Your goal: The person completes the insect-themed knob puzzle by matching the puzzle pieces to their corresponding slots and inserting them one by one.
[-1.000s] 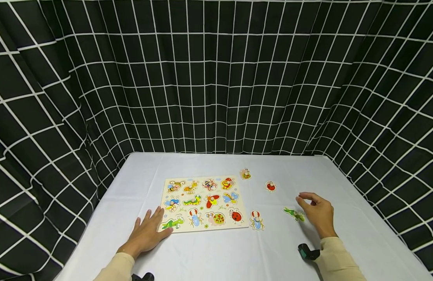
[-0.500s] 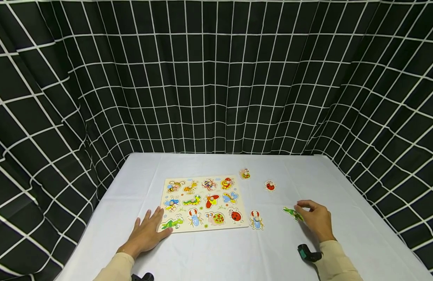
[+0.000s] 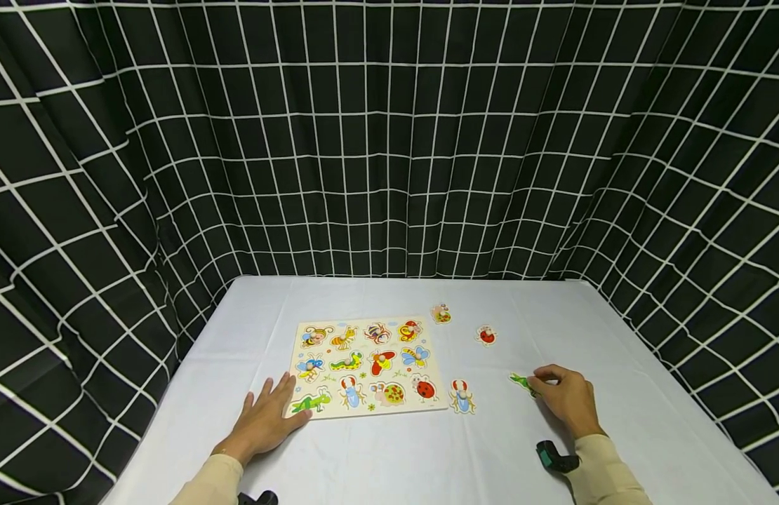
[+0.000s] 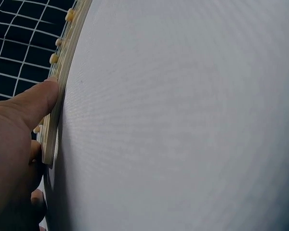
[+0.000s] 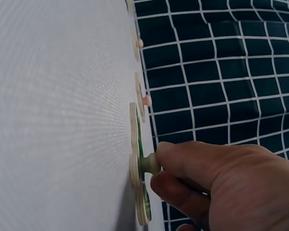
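My right hand [image 3: 566, 401] pinches the round knob [image 5: 151, 164] of a green grasshopper puzzle piece [image 3: 521, 381] between thumb and finger. In the right wrist view the piece stands close against the white cloth. At the left, my left hand [image 3: 257, 423] lies with spread, straight fingers at the near left corner of the wooden puzzle board [image 3: 361, 379]. Its thumb [image 4: 45, 94] touches the board's edge in the left wrist view. Insect pictures cover the board, and several bear knobs. The lower row shows a grasshopper, a blue beetle, a snail and a ladybird.
Right of the board lies a blue beetle piece [image 3: 462, 398]. Farther back are a ladybird piece [image 3: 486, 335] and a snail piece [image 3: 441, 313]. A white cloth covers the table [image 3: 389, 463], and a black gridded curtain [image 3: 389, 140] surrounds its back and sides.
My right hand has come down and slightly left onto the grasshopper piece, its thumb and finger now at the knob. The left hand and board stay put.
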Tool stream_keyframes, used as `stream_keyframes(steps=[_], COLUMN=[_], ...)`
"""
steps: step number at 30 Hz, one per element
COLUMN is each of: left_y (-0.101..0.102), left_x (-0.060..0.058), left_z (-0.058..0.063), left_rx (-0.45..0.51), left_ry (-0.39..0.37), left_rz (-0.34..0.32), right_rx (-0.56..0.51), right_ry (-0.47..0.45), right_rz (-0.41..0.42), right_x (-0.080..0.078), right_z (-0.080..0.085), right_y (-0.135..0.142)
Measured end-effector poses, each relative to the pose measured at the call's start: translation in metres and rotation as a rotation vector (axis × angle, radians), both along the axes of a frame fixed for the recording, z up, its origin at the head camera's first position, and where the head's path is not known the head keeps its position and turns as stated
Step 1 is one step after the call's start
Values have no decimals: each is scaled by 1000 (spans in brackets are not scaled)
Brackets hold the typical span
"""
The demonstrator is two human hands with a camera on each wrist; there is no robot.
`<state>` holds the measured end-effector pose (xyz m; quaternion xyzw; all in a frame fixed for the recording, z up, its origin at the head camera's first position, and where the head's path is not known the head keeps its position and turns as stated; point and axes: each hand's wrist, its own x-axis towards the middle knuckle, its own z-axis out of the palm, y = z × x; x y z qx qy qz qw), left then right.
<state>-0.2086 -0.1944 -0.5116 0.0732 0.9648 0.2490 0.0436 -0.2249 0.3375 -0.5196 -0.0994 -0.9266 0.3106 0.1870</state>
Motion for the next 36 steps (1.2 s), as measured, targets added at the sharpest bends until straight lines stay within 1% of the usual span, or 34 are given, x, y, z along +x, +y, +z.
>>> stream_keyframes(steps=[7, 14, 22, 31, 36], left_y=[-1, -1, 0, 0, 0], left_x=[0, -1, 0, 1, 1], left_z=[-1, -2, -2, -1, 0], left_rx=[-2, -2, 1, 2, 4], left_ry=[2, 6, 17, 8, 5], left_rz=[-2, -5, -5, 1, 0], right_rx=[27, 52, 59, 43, 65], right_ry=[-18, 20, 36, 16, 31], right_rz=[36, 46, 51, 77, 100], right_x=[0, 1, -2, -1, -1], right_z=[0, 2, 1, 2, 1], right_y=[-1, -3, -4, -6, -6])
